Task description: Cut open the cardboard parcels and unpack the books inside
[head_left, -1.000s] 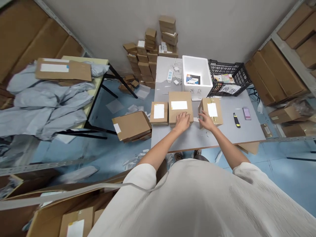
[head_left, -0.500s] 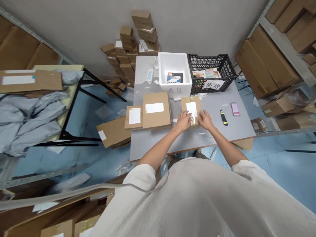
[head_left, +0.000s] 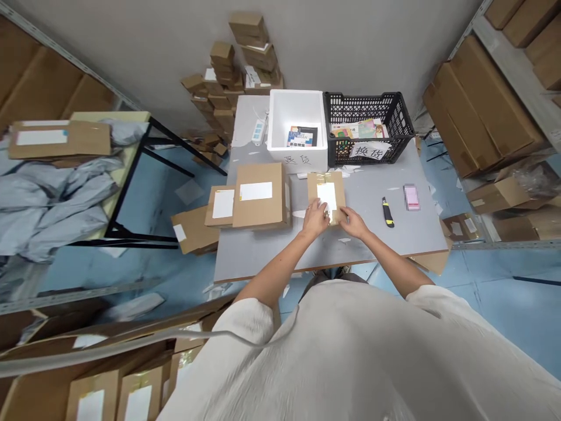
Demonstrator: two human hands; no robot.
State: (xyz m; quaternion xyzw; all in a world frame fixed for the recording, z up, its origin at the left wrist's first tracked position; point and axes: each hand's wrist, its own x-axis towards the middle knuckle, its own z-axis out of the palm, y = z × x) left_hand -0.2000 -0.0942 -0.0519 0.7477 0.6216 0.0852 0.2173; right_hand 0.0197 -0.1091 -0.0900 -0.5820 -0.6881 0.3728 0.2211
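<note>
A small cardboard box (head_left: 339, 190) with a white label and clear tape lies on the grey table in front of me. My left hand (head_left: 316, 218) grips its near left part, with fingertips over the label's lower end. At the near right corner, my right hand (head_left: 353, 223) holds the box with bent fingers. A black and yellow utility knife (head_left: 388, 213) lies to the right of that hand, with a pink-screened phone (head_left: 411, 197) beyond it. To the left of my left hand sit a larger labelled box (head_left: 258, 207) and a smaller labelled box (head_left: 220, 206).
Behind the box stand a white foam bin (head_left: 298, 159) and a black plastic crate (head_left: 394, 153), both holding printed items. A power strip (head_left: 259, 132) lies at the table's back left. Cartons are stacked by the wall, and grey bags (head_left: 56, 199) cover a side table.
The view has shifted slightly, so the table's contents appear farther left. Both hands stay at the small box; my right hand has moved from its right side to its near right corner.
</note>
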